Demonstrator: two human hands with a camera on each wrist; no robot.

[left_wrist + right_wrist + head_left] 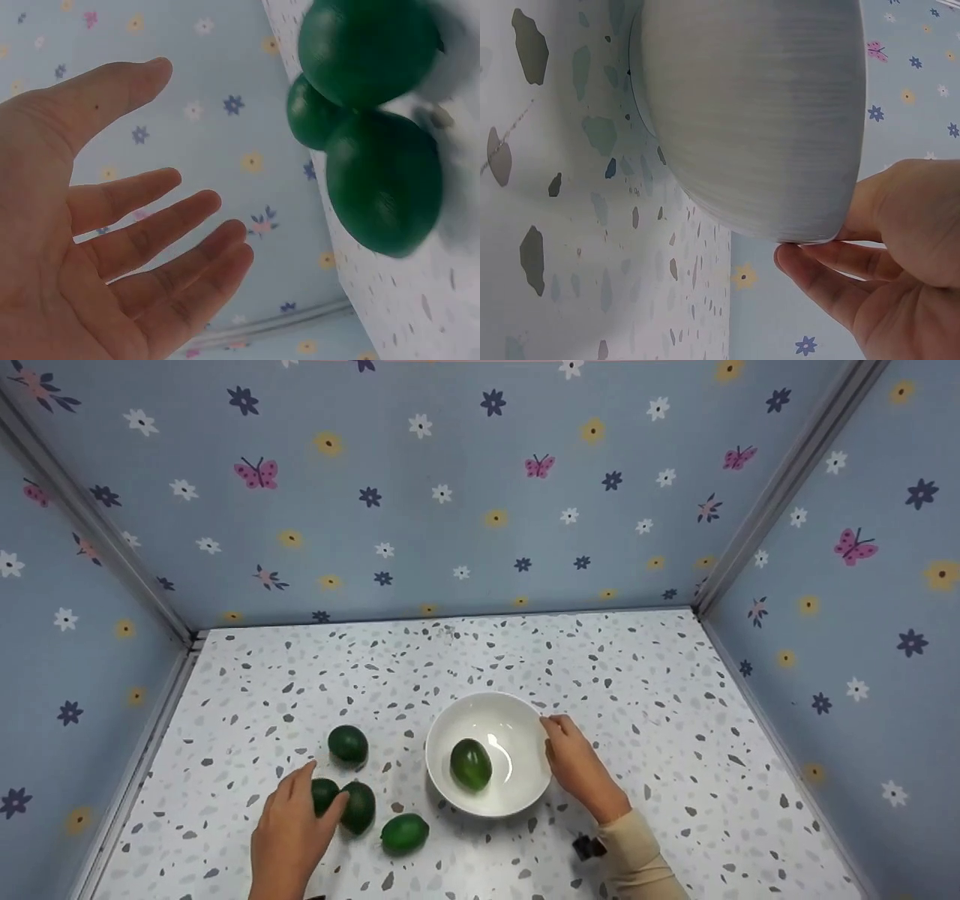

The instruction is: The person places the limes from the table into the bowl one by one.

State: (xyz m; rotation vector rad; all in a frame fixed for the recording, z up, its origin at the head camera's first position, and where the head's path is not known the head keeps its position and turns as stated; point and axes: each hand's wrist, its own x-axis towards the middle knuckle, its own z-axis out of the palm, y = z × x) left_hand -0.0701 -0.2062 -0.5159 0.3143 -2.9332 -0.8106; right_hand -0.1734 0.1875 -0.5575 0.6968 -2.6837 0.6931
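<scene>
My left hand [289,829] hovers over the limes at the left, fingers spread and holding nothing. Beneath its fingertips are two dark green limes, one [324,793] partly hidden by the hand and the other [359,810] beside the thumb. In the left wrist view, the palm faces a cluster of limes [384,184], with a gap between. My right hand [579,765] pinches the right rim of a white bowl [491,808], thumb inside and fingers outside. A single lime [471,765] lies in the bowl. In the right wrist view, the bowl's outer wall [757,112] fills the middle.
One lime [348,745] lies behind the left hand's pair and another [405,834] sits between them and the bowl. A small black object [589,847] shows by the right sleeve. Flowered panels [442,510] enclose the speckled tabletop [600,660] at the back and sides.
</scene>
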